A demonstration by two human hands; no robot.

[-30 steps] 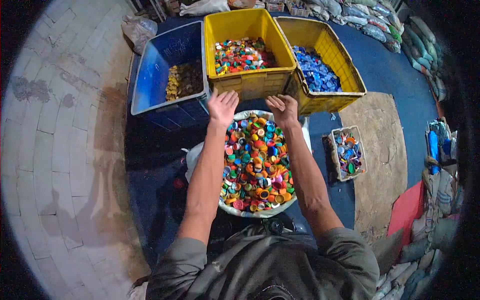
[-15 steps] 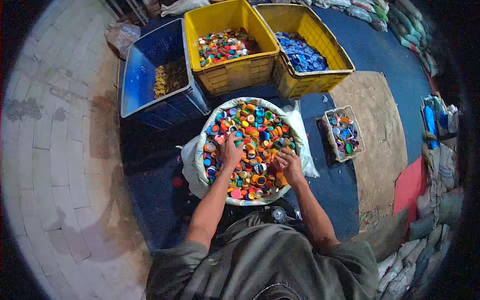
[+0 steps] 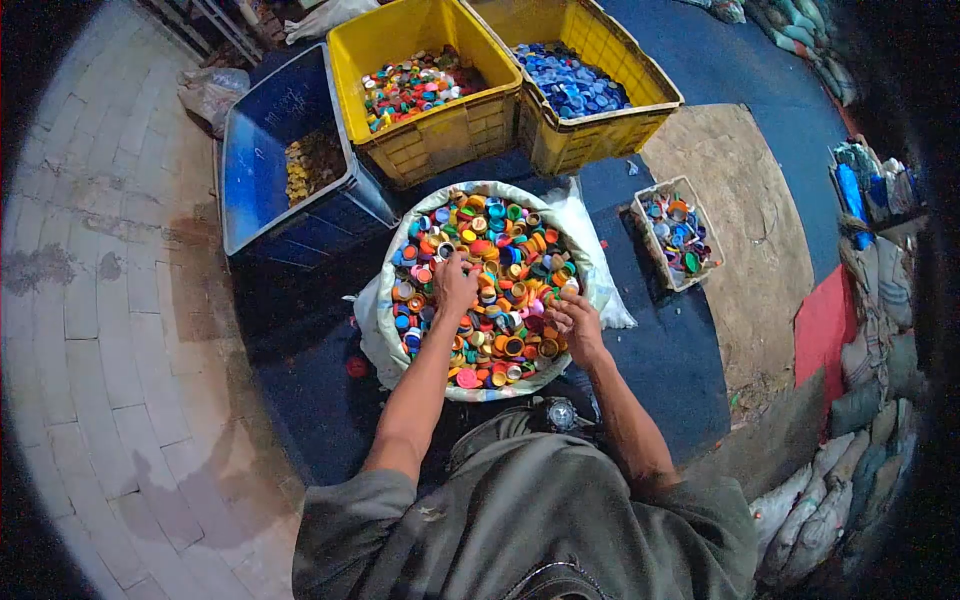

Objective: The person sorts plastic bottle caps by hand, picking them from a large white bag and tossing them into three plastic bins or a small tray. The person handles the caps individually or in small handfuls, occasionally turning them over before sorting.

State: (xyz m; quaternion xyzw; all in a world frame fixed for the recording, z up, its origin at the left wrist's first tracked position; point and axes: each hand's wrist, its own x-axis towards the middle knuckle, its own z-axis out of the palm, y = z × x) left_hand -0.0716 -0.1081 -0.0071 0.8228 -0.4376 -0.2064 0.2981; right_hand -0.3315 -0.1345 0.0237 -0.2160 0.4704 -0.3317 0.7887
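A round, white-rimmed sack [image 3: 375,318] is filled with loose plastic bottle caps [image 3: 500,290] of many colours. Over the left part of the pile, my left hand [image 3: 457,287] has its fingers bent down among the caps, pinched at a dark-centred bottle cap [image 3: 446,250]. My right hand [image 3: 577,322] hovers at the right side of the pile, just inside the rim. Its fingers are curled together, and what they hold, if anything, is too small to make out.
Behind the sack stand a blue bin [image 3: 240,190] with yellowish caps, a yellow bin [image 3: 440,135] with mixed caps and another yellow bin [image 3: 600,140] with blue caps. A small white crate [image 3: 690,278] of caps lies right, beside a cardboard sheet [image 3: 745,200]. Sacks [image 3: 810,500] line the right edge.
The view has shifted, so bins and sack sit further left and up. My left hand has moved slightly back toward me; a teal cap near its fingertips no longer shows there. The right hand has curled further.
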